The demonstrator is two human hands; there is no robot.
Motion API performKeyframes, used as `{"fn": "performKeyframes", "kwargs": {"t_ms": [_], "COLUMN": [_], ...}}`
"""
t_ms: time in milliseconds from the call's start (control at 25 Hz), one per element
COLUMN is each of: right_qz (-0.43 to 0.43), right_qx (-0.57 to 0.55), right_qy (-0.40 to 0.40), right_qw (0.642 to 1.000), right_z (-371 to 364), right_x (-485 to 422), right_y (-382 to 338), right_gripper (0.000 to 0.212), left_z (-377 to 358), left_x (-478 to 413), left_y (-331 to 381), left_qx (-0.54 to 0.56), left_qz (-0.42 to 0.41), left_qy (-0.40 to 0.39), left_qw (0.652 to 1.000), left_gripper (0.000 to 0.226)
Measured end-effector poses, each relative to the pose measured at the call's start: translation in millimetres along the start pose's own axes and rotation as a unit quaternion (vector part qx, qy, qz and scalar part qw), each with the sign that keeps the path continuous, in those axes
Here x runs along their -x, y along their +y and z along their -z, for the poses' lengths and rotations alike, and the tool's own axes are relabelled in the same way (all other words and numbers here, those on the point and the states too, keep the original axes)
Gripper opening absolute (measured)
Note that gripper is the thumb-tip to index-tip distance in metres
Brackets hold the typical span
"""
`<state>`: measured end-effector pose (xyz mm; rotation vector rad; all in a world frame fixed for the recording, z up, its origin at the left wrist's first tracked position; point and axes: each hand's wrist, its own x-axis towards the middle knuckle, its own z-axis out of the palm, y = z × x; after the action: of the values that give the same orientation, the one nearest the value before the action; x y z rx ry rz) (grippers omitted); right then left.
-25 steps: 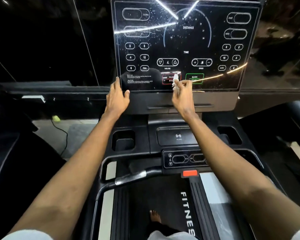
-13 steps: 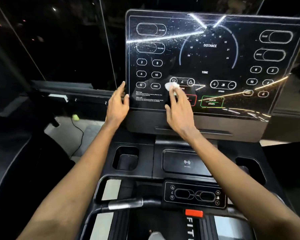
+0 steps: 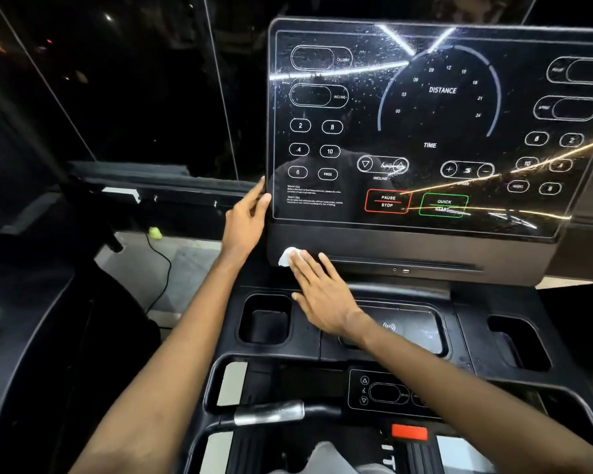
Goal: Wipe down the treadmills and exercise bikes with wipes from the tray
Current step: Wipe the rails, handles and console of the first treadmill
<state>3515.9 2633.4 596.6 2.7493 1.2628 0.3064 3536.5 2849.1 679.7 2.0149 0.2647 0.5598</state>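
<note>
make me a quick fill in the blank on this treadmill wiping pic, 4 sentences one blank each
1. The right hand presses a crumpled ___ wipe onto the dark band under the glossy black treadmill console.
2. The left hand rests on the console's ___ edge.
3. The red-outlined button reads PAUSE and ___.
4. The green-outlined button beside it reads ___ START.
Missing words: white; left; STOP; QUICK.
</note>
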Motion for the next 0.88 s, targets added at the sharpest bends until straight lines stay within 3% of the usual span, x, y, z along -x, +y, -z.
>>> {"fn": "performKeyframes", "kwargs": {"t_ms": [360, 680, 880], "right_qz": [-0.101, -0.23, -0.189], "right_qx": [-0.061, -0.089, -0.103], "right_qy": [-0.004, 0.0, 0.008], "right_qw": [0.993, 0.969, 0.976], "right_z": [-7.1, -28.2, -8.2], "right_x": [-10.7, 37.1, 6.3], "right_y": [-49.1, -30.3, -43.8], "right_gripper": [0.076, 0.075, 0.078], "left_z": [10.2, -10.1, 3.1], "left_x": [-2.6, 22.8, 11.0], "left_y": [-6.8, -34.4, -40.9], "left_qx": [0.025, 0.059, 0.043], "left_qz": [0.028, 0.057, 0.062], "left_qy": [-0.058, -0.063, -0.105], "left_qw": [0.998, 0.995, 0.992], "left_gripper": [0.045, 0.047, 0.045]}}
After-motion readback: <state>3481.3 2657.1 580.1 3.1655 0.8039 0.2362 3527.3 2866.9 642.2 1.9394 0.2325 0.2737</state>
